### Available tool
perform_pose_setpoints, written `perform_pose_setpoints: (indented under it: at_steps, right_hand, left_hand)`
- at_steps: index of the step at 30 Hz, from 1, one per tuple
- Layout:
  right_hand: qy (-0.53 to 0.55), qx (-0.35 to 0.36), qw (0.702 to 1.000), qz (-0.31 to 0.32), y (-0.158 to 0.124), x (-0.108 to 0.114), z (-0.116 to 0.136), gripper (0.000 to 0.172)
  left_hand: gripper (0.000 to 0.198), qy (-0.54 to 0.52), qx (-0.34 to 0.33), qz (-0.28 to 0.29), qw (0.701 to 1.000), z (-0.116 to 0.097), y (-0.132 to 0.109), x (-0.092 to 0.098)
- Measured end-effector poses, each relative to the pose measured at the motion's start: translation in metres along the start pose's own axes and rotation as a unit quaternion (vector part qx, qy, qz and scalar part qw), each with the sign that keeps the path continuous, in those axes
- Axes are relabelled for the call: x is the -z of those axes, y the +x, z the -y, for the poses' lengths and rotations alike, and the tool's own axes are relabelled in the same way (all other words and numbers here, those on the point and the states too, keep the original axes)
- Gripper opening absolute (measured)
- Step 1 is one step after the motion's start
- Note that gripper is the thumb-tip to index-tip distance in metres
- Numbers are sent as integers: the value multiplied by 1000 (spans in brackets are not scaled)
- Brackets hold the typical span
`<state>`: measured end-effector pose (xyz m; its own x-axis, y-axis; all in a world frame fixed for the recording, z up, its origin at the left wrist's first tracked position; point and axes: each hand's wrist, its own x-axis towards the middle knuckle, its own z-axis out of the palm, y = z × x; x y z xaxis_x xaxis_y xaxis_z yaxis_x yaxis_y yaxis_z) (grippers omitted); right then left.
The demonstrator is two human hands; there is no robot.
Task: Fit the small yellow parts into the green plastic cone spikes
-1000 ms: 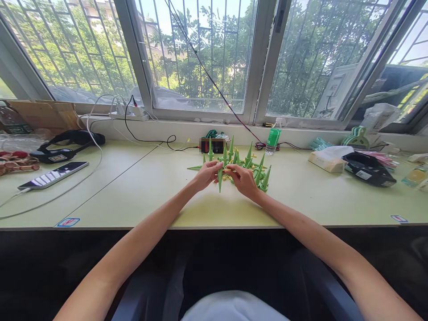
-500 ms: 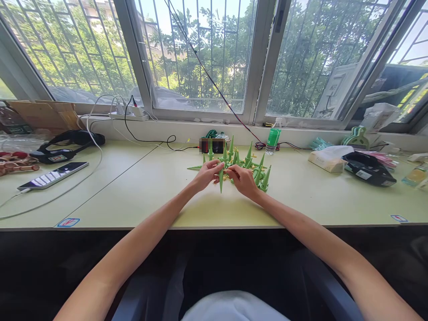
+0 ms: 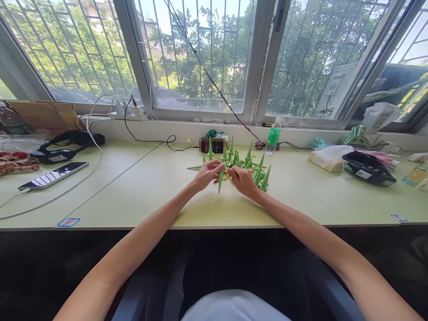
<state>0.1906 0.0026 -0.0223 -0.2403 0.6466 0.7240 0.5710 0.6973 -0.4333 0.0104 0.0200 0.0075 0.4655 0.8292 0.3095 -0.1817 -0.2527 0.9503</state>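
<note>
My left hand [image 3: 207, 174] is closed round a green plastic spike [image 3: 220, 182], its thin point hanging down and a little to the left. Close beside it, my right hand [image 3: 243, 179] has its fingers pinched near the spike's upper end. Whatever those fingers grip is too small and covered to make out. Behind both hands stands a cluster of similar green spikes [image 3: 248, 154], most with points up, with small yellow parts among them. One more spike [image 3: 194, 168] lies flat left of the cluster. My hands hide part of the group.
A dark device with a display [image 3: 219, 146] sits behind the cluster, a green-labelled bottle [image 3: 273, 137] to its right. Further right are a tissue box [image 3: 326, 160] and a black strapped item [image 3: 369, 169]. A phone [image 3: 53, 175] and headset [image 3: 56, 154] lie left, with cables [image 3: 100, 151].
The spike in my left hand has tilted slightly, its point shifting a little to the left. My right fingers have shifted slightly away from it. The cluster has not moved.
</note>
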Motion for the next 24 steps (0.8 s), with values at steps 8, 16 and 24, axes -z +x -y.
perform_pose_setpoints:
  at_steps: [8,16,24]
  right_hand:
    - [-29,-18,999,13,0,-1,-1,49]
    - [-1,-36,999,19,0,0,2,49]
    - [-17,-37,999,23,0,2,5,47]
  left_hand:
    - [38,16,-15,7,1000,3,0,2]
    - [38,9,-11,0,1000,1,1,-1]
    - [38,-7,-5,-3,1000,-2,0,-5]
